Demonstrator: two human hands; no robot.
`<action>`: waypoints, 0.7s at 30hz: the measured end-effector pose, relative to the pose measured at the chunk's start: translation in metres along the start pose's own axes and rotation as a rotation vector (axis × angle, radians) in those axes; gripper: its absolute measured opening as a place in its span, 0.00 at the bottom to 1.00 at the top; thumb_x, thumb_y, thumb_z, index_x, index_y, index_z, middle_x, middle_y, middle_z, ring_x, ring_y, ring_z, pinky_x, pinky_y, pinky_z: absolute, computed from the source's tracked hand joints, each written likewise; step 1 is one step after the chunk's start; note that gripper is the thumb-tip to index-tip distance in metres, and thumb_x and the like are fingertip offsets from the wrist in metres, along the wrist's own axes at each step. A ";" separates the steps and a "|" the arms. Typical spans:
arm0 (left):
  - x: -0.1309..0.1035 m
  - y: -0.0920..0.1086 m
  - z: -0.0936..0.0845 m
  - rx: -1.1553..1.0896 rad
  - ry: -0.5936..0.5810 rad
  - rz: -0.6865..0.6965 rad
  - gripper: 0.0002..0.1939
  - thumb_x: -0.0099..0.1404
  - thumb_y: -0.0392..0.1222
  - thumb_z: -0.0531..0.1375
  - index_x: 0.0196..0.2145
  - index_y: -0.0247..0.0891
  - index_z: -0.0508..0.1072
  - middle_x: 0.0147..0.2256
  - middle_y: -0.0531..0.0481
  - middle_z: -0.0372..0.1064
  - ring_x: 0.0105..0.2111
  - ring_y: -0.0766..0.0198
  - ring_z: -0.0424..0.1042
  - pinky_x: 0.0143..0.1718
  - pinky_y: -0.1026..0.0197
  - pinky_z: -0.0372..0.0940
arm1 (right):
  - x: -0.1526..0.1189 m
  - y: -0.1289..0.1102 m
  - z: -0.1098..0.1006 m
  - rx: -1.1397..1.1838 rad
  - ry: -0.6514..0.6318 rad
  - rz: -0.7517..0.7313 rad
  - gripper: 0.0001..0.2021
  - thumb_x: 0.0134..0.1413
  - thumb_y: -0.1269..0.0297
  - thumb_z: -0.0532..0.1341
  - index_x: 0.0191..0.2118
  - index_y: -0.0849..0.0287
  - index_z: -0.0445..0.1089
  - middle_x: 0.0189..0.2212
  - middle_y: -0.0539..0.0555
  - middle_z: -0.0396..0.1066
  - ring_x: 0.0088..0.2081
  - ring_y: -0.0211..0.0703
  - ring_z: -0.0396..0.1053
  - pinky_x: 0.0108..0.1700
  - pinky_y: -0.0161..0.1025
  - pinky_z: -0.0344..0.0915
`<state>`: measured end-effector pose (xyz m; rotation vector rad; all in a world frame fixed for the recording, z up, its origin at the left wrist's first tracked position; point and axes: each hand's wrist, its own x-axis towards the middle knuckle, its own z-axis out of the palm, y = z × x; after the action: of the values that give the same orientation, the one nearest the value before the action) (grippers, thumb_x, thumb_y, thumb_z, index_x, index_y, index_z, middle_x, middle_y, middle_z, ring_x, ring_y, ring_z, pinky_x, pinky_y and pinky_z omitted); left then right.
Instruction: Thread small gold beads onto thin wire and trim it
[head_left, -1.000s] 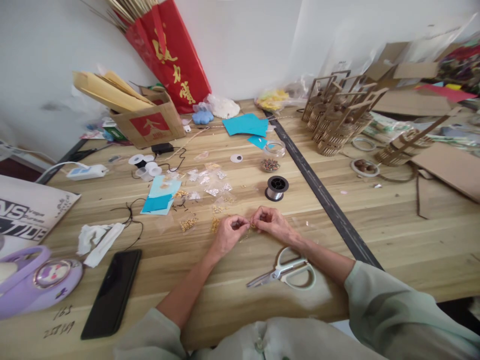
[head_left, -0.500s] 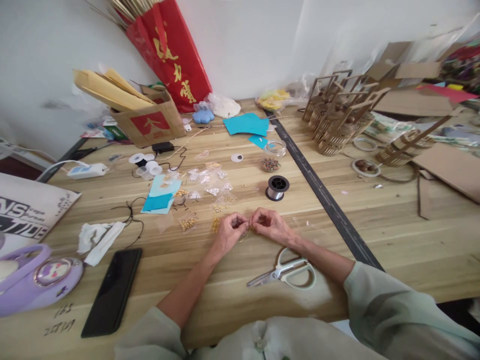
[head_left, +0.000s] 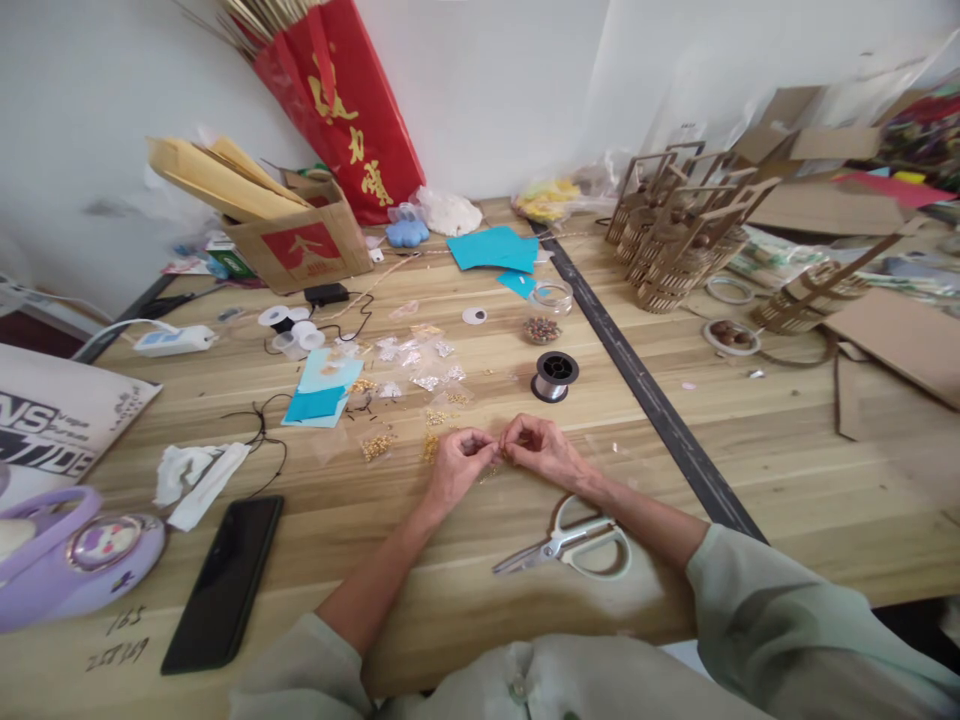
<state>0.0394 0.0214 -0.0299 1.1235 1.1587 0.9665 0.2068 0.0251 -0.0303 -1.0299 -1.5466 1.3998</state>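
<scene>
My left hand [head_left: 463,466] and my right hand [head_left: 541,450] meet fingertip to fingertip over the wooden table. Both are closed in a pinch, and what they hold is too small to make out. Tiny gold bits [head_left: 490,472] show just under the fingertips. Left of my hands are gold beads on clear bags [head_left: 377,446], with silvery pieces in small bags [head_left: 426,382] behind. A black spool of clear line [head_left: 554,378] stands beyond my right hand. Scissors with pale handles [head_left: 559,545] lie below my right wrist.
Bead jar [head_left: 541,328] and blue sheets [head_left: 491,249] lie behind. A black phone [head_left: 223,585] and purple object [head_left: 82,560] are at left. A cardboard box [head_left: 296,245] and red bag [head_left: 345,110] stand at the back, wooden lantern-like baskets [head_left: 679,240] at right.
My hands stay pinched together in nearly the same place, with only a slight shift of the fingers. Nothing else has visibly moved.
</scene>
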 end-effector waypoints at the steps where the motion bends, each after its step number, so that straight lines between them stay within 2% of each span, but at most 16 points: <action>1: 0.000 -0.001 0.000 0.001 -0.005 0.008 0.07 0.49 0.38 0.65 0.24 0.32 0.72 0.21 0.51 0.72 0.22 0.66 0.72 0.28 0.64 0.68 | 0.000 0.000 0.000 0.003 0.000 -0.001 0.06 0.47 0.65 0.62 0.28 0.61 0.65 0.30 0.52 0.71 0.31 0.38 0.69 0.34 0.35 0.66; 6: 0.000 -0.001 -0.002 -0.003 -0.026 0.013 0.07 0.51 0.40 0.64 0.26 0.32 0.73 0.23 0.50 0.73 0.24 0.64 0.73 0.30 0.63 0.69 | 0.000 0.000 -0.001 -0.011 0.004 0.003 0.05 0.47 0.67 0.62 0.28 0.61 0.65 0.30 0.52 0.71 0.31 0.38 0.69 0.33 0.35 0.65; 14: 0.000 0.000 0.000 0.007 0.009 0.016 0.09 0.47 0.40 0.67 0.24 0.32 0.74 0.21 0.51 0.73 0.22 0.67 0.71 0.26 0.66 0.66 | -0.001 0.000 0.000 -0.117 0.022 -0.001 0.05 0.49 0.66 0.61 0.28 0.61 0.65 0.29 0.52 0.71 0.29 0.37 0.68 0.31 0.33 0.64; 21: 0.000 0.002 0.000 0.038 0.007 0.015 0.09 0.48 0.41 0.66 0.22 0.32 0.73 0.20 0.51 0.71 0.21 0.67 0.70 0.26 0.66 0.65 | -0.004 -0.001 0.001 -0.185 0.012 -0.057 0.05 0.51 0.66 0.59 0.29 0.60 0.65 0.29 0.52 0.71 0.28 0.37 0.68 0.30 0.33 0.65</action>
<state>0.0390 0.0222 -0.0285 1.1615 1.1796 0.9645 0.2070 0.0212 -0.0299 -1.0919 -1.7082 1.2270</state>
